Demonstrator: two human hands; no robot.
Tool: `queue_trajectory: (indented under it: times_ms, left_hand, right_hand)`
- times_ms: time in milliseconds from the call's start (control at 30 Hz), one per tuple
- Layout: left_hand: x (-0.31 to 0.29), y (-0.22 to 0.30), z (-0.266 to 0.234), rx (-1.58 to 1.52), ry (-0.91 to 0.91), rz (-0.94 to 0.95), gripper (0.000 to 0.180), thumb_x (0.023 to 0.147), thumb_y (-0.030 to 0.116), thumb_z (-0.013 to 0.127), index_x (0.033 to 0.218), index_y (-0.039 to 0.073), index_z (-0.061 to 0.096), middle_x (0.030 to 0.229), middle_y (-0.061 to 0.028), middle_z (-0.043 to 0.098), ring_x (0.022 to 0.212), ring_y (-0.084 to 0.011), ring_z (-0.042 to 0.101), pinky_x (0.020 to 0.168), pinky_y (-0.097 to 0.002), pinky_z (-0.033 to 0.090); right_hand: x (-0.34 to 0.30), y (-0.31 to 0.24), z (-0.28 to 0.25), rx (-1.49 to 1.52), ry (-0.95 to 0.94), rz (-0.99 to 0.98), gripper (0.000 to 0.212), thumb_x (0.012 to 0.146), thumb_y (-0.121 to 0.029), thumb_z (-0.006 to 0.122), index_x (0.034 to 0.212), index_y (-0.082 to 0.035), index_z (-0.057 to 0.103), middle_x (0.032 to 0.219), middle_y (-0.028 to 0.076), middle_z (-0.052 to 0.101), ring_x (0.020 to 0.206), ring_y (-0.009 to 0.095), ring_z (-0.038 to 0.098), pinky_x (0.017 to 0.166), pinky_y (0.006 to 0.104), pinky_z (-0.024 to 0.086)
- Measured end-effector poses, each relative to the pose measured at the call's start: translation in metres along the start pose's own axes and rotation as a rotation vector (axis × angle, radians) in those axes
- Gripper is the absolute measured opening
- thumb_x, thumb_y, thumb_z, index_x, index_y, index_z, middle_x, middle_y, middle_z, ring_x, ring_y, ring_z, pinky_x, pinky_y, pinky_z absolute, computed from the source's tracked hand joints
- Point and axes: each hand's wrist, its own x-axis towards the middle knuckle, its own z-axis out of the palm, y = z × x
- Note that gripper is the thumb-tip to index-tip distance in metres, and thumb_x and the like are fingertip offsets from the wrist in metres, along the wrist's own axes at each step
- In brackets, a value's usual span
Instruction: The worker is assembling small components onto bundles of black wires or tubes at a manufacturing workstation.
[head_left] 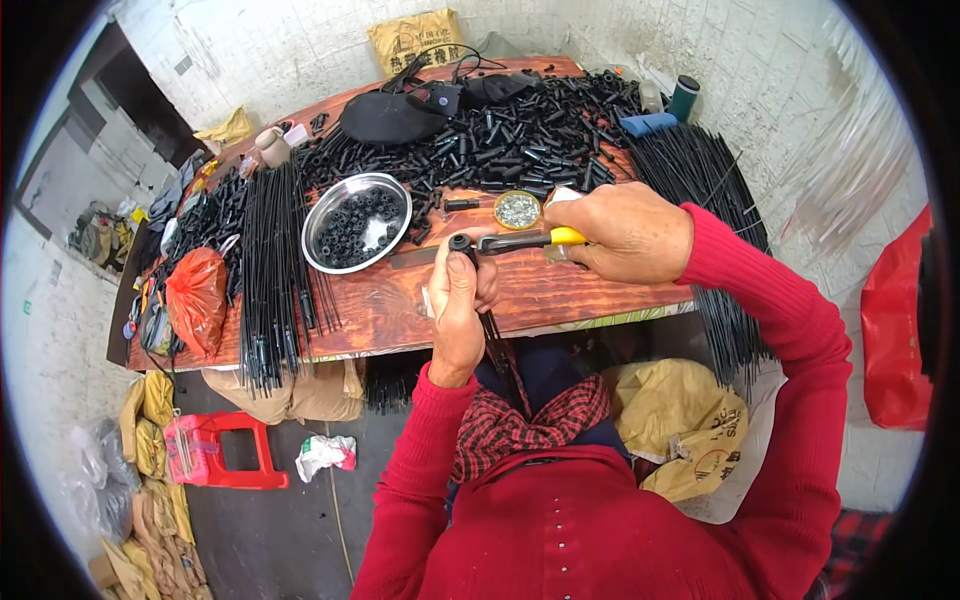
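Note:
My left hand [457, 315] is closed around a dark thin-stemmed piece with a black tubular fitting [461, 244] at its top, the thumb pressed along it. In my right hand [635, 235] is a pair of pliers [520, 241] with yellow on its handle. Its jaws meet the piece just beside my left fingers; whether they bite on it is too small to tell. Just beyond the pliers stands a round yellow-rimmed tin [518, 210] of small shiny metal parts. To the left, a steel bowl [357, 223] holds black ring-like parts.
A heap of black tubular fittings [520, 130] covers the back of the wooden table [540, 295]. Bundles of long black rods [270, 270] lie left and right [690, 180]. A red plastic bag [196, 300] sits at the left edge; a red stool [225, 450] stands on the floor.

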Motion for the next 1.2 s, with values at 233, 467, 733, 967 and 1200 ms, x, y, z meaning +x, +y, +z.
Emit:
queue_trajectory:
  times_ms: [233,467,733,967,1200]
  left_hand:
    - [-0.003,-0.008,0.006,0.088,0.066,0.044,0.042,0.106,0.041,0.038,0.121,0.003,0.049,0.066,0.0057,0.033,0.056,-0.0042,0.027,0.05,-0.0223,0.022]
    - [0.001,-0.008,0.0,0.075,0.045,0.028,0.044,0.106,0.04,0.04,0.126,0.002,0.048,0.066,0.0058,0.036,0.056,-0.003,0.029,0.05,-0.0209,0.024]
    - [-0.053,-0.051,-0.023,0.163,0.084,-0.123,0.052,0.103,0.034,0.049,0.142,0.001,0.038,0.078,-0.0002,0.048,0.065,-0.0082,0.045,0.06,-0.0223,0.04]
    - [-0.138,-0.114,-0.043,0.304,0.056,-0.371,0.039,0.101,0.019,0.051,0.135,0.001,0.045,0.094,-0.0014,0.054,0.089,-0.0092,0.052,0.084,-0.0261,0.044]
    - [-0.142,-0.118,-0.061,0.163,0.145,-0.315,0.02,0.101,0.016,0.05,0.115,0.002,0.053,0.091,-0.0033,0.057,0.086,-0.0117,0.054,0.083,-0.0282,0.046]
  right_hand:
    - [-0.003,-0.007,0.0,-0.033,-0.013,-0.019,0.022,0.085,-0.016,0.064,0.103,-0.006,0.06,0.078,0.018,0.065,0.075,0.039,0.065,0.064,0.05,0.049]
    - [-0.003,0.007,0.023,0.031,0.069,-0.103,0.021,0.089,-0.016,0.061,0.106,-0.004,0.06,0.076,0.015,0.062,0.066,0.032,0.064,0.06,0.044,0.05]
    - [-0.009,0.041,0.075,0.818,-0.177,0.265,0.021,0.094,-0.023,0.058,0.094,-0.001,0.059,0.068,0.008,0.061,0.057,0.013,0.061,0.055,0.0333,0.049]
    - [-0.019,0.099,0.171,0.087,0.055,0.32,0.033,0.082,-0.03,0.072,0.101,-0.004,0.063,0.087,0.019,0.066,0.083,0.039,0.064,0.071,0.0473,0.049]
    - [-0.011,0.074,0.201,-0.175,0.319,0.213,0.045,0.081,-0.015,0.072,0.123,-0.008,0.057,0.113,0.014,0.058,0.106,0.037,0.055,0.088,0.0449,0.046]
